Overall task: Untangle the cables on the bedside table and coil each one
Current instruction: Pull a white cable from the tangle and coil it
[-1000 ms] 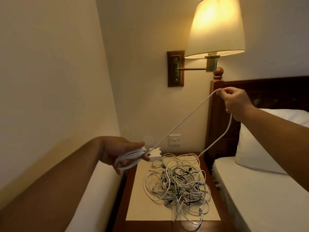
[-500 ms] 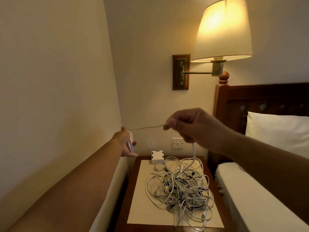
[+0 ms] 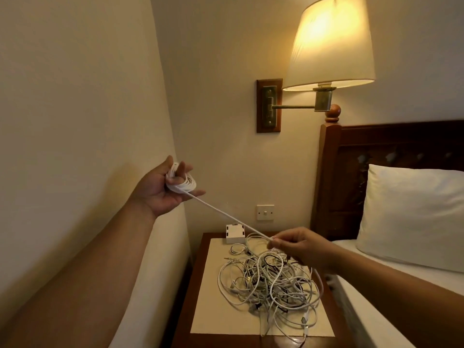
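Observation:
A tangled heap of white and dark cables (image 3: 270, 282) lies on the cream mat of the wooden bedside table (image 3: 200, 249). My left hand (image 3: 163, 188) is raised near the left wall and holds several loops of a white cable coil (image 3: 183, 183) around its fingers. From the coil a taut white cable (image 3: 226, 214) runs down and right to my right hand (image 3: 298, 247), which pinches it just above the heap. Past that hand the cable drops along the heap's right side.
A small white box (image 3: 234, 233) stands at the table's back edge below a wall switch (image 3: 265, 212). A lit wall lamp (image 3: 331, 43) hangs above. A bed with headboard (image 3: 376, 177) and pillow (image 3: 411, 217) is on the right, a white ledge (image 3: 150, 272) on the left.
My right hand has dropped from in front of the wall to just above the heap, drawing the cable taut. My left hand has risen slightly and its coil now shows more loops.

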